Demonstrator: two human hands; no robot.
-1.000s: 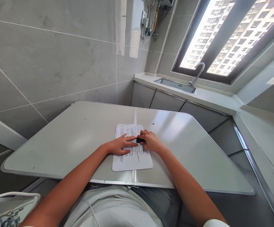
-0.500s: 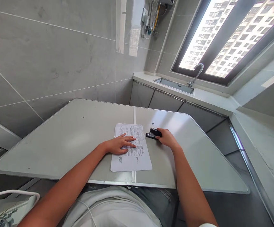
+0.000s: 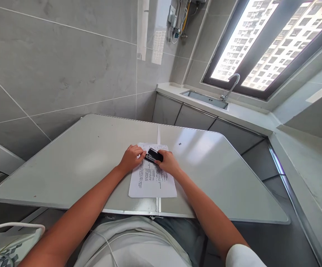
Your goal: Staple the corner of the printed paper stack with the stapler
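Observation:
A printed sheet of paper (image 3: 152, 181) lies on the grey folding table (image 3: 80, 159), across its centre seam. My right hand (image 3: 168, 163) is closed round a black stapler (image 3: 154, 155) and holds it over the sheet's far part. My left hand (image 3: 131, 158) rests on the sheet's far left corner with its fingers curled; the fingertips touch the paper right beside the stapler's nose.
A few small dark specks (image 3: 180, 144) lie on the table beyond the paper. A counter with a sink (image 3: 205, 98) and tap (image 3: 231, 86) runs under the window at the back right. A white basket rim (image 3: 13, 231) shows at the lower left.
My right hand brought the stapler from the bare table at the right back over the sheet's far edge. My left hand slid from flat on the page up to the far left corner and curled.

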